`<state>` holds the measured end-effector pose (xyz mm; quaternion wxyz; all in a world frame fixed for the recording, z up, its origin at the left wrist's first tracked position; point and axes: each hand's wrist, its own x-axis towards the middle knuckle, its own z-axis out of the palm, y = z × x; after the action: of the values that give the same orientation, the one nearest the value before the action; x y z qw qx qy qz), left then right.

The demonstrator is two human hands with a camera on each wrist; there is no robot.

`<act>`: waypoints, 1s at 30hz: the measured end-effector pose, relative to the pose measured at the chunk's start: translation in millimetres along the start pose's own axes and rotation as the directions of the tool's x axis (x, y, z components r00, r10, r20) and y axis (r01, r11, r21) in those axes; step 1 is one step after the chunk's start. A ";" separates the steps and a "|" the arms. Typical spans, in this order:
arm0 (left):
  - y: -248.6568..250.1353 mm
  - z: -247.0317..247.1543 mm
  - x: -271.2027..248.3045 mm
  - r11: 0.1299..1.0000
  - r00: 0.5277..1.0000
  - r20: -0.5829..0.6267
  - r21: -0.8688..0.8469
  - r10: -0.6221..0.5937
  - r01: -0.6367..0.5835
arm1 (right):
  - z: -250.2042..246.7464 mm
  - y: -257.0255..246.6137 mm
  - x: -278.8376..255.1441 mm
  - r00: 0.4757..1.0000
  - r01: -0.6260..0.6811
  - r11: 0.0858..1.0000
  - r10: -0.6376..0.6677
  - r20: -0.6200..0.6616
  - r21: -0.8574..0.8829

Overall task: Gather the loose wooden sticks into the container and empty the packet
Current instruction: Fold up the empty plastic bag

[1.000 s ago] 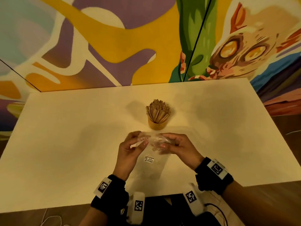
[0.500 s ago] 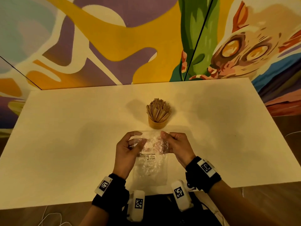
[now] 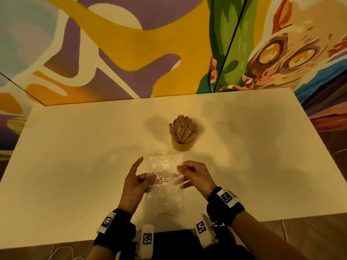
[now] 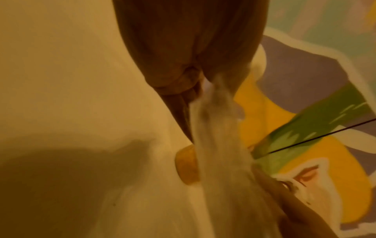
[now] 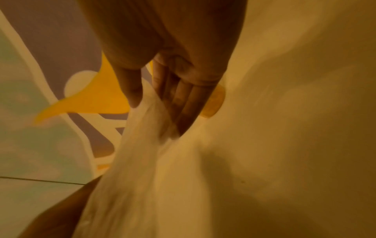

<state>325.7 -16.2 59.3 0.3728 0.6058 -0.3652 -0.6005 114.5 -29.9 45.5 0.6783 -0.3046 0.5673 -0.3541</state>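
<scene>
The clear packet [image 3: 167, 182] is held up flat between the two hands over the near part of the bench [image 3: 75, 166], its top edge toward the container. The left hand [image 3: 134, 182] pinches the packet's left edge between thumb and fingers, the forefinger standing straight up off it; the right hand [image 3: 195, 177] grips the right edge with thumb and curled fingers. The packet is thin, crinkled, see-through plastic with a small white printed label [image 3: 164, 179] near its middle; I cannot make out anything inside it. Just beyond its top edge stands the round tan container [image 3: 181, 146], upright, crammed with wooden sticks [image 3: 183, 129] fanning out of its mouth. Behind the bench runs a painted mural wall [image 3: 131, 44]. Both wrists wear black bands [image 3: 224, 206] with coded tags.
</scene>
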 end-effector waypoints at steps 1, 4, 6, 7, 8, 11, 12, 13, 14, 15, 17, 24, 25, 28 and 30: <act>-3.7 -5.9 7.2 1.000 1.000 -0.005 0.011 -0.014 0.014 | -5.4 6.9 3.6 0.999 -0.030 0.999 0.030 -0.026 -0.023; -7.1 -27.2 34.0 0.998 0.998 -0.028 0.010 -0.058 0.058 | -32.5 37.9 11.0 0.980 -0.164 0.975 0.143 -0.140 -0.151; -9.7 -42.2 56.4 0.998 0.997 -0.028 0.000 -0.066 0.066 | -54.1 61.0 15.0 0.957 -0.264 0.912 0.208 -0.201 -0.315; -12.1 -49.4 69.7 0.997 0.997 -0.032 -0.009 -0.074 0.074 | -63.0 69.9 16.8 0.949 -0.299 0.873 0.229 -0.218 -0.385; -14.0 -55.0 83.2 0.996 0.995 -0.038 -0.018 -0.091 0.090 | -70.0 76.5 18.7 0.941 -0.324 0.849 0.244 -0.235 -0.416; -23.1 -73.5 122.6 0.984 0.987 -0.074 0.099 -0.142 0.149 | -78.9 81.6 25.4 0.922 -0.363 0.851 0.269 -0.278 -0.381; -27.4 -80.6 132.4 0.967 0.987 -0.107 0.208 -0.123 0.144 | -79.3 80.5 27.9 0.917 -0.372 0.854 0.275 -0.291 -0.365; -31.3 -85.8 139.8 0.934 0.989 -0.133 0.342 -0.061 0.103 | -79.7 79.9 30.6 0.909 -0.382 0.856 0.280 -0.307 -0.348; -34.6 -87.5 143.3 0.871 0.991 -0.132 0.490 0.036 0.034 | -79.2 78.6 34.1 0.900 -0.396 0.858 0.291 -0.324 -0.327; -37.8 -86.1 144.3 0.771 0.986 -0.074 0.633 0.148 -0.068 | -78.9 76.7 37.1 0.888 -0.414 0.858 0.309 -0.339 -0.303; -45.4 -70.9 142.3 0.490 0.944 0.166 0.821 0.285 -0.293 | -78.6 71.7 43.1 0.861 -0.463 0.845 0.358 -0.361 -0.267; -68.9 -17.2 181.5 0.217 0.939 0.312 0.916 0.145 -0.338 | -80.7 62.0 59.9 0.789 -0.584 0.780 0.481 -0.383 -0.224; -73.3 -14.3 190.5 0.257 0.956 0.271 0.921 0.111 -0.292 | -81.2 62.9 64.8 0.775 -0.604 0.767 0.500 -0.387 -0.216; -80.4 -8.6 191.3 0.273 0.978 0.170 0.942 0.118 -0.197 | -77.9 60.9 62.9 0.764 -0.615 0.760 0.507 -0.398 -0.212; -82.5 -4.8 193.4 0.259 0.980 0.150 0.949 0.131 -0.180 | -78.4 59.9 65.7 0.753 -0.625 0.754 0.514 -0.411 -0.202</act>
<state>332.4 -150.7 -102.3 -0.0169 0.6564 -0.7174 -0.2329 52.3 -51.3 -53.1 0.5890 -0.1583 0.7891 -0.0736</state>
